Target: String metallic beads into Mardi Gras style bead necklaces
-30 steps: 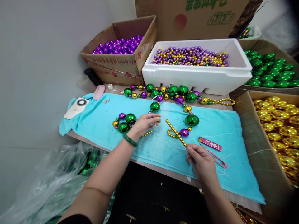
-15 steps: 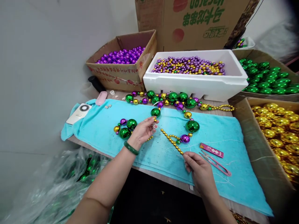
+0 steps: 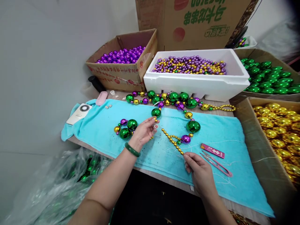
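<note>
My left hand [image 3: 144, 131], with a green bangle [image 3: 132, 150] at its wrist, pinches a thread with small gold beads at its fingertips. From there a taut strand of small gold beads [image 3: 172, 140] slants down to my right hand [image 3: 195, 164], whose thumb and fingers pinch its lower end. Behind the strand, a string of large green, purple and gold balls [image 3: 193, 126] curves over the blue towel [image 3: 98, 131]. Green balls [image 3: 125, 133] lie just left of my left hand. A pink thread snipper [image 3: 219, 167] and a small dark pink box [image 3: 212, 151] rest beside my right hand.
Behind the towel stand a carton of purple balls [image 3: 117, 73] and a white foam box [image 3: 194, 84] of small beads. Cartons of gold balls [image 3: 260, 150] and green balls [image 3: 267, 76] are at right. A finished-looking garland [image 3: 173, 97], white phone [image 3: 78, 115] and pink case [image 3: 101, 98] lie at the back.
</note>
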Demonstrator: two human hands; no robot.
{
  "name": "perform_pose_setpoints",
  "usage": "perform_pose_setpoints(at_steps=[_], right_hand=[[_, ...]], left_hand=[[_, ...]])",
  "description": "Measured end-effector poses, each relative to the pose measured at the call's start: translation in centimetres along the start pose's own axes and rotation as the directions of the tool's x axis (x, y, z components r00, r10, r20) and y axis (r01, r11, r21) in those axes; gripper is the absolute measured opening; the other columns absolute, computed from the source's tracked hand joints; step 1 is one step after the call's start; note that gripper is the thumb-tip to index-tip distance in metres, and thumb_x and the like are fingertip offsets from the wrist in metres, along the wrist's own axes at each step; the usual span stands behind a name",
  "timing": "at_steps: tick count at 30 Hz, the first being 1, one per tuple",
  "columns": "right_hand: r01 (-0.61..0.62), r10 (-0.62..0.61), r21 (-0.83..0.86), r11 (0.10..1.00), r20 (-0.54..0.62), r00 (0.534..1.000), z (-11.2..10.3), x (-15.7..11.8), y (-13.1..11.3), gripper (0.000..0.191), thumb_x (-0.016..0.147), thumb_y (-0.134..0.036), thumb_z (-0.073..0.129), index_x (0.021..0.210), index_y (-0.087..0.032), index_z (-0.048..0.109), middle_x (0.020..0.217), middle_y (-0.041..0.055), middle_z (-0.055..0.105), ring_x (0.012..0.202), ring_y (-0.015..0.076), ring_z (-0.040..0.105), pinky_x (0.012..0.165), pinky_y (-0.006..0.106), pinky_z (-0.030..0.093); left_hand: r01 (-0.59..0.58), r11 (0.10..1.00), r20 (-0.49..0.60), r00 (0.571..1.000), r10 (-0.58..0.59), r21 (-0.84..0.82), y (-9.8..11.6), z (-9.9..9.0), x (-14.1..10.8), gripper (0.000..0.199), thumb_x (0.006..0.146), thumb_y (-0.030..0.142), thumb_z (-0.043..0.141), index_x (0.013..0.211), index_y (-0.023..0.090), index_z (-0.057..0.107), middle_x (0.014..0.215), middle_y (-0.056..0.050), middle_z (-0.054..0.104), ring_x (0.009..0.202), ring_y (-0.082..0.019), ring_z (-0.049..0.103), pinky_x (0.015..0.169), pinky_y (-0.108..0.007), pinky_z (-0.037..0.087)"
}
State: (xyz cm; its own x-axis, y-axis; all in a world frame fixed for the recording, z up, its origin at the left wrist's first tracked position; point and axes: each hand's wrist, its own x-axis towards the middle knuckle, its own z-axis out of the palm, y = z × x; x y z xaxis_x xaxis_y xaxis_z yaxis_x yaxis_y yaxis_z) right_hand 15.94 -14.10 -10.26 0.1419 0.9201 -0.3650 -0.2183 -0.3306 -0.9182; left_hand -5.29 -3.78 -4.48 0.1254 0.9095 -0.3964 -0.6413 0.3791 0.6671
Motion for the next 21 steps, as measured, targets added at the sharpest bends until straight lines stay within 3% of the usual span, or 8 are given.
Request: perform_pose_setpoints(at_steps=[21], right_hand=[[0.01,-0.01,0.005,1.0,0.006,1.0,0.29,-0.21,-0.11,0.027,0.068,-0.039,0.073,0.079,-0.015,0.066,0.054,-0.0032,0.049,0.047,0.0085,0.04,0.045,0.022,0.03]], left_hand=[[0.026,0.999,0.075,0.997,-0.022,-0.044,-0.43,-0.3,-0.23,0.017,0.075,0.011,0.064,0.09,0.016,0.058,0.084,-0.002,0.066,0.063,-0.008,0.062,0.055,-0.017,0.05]])
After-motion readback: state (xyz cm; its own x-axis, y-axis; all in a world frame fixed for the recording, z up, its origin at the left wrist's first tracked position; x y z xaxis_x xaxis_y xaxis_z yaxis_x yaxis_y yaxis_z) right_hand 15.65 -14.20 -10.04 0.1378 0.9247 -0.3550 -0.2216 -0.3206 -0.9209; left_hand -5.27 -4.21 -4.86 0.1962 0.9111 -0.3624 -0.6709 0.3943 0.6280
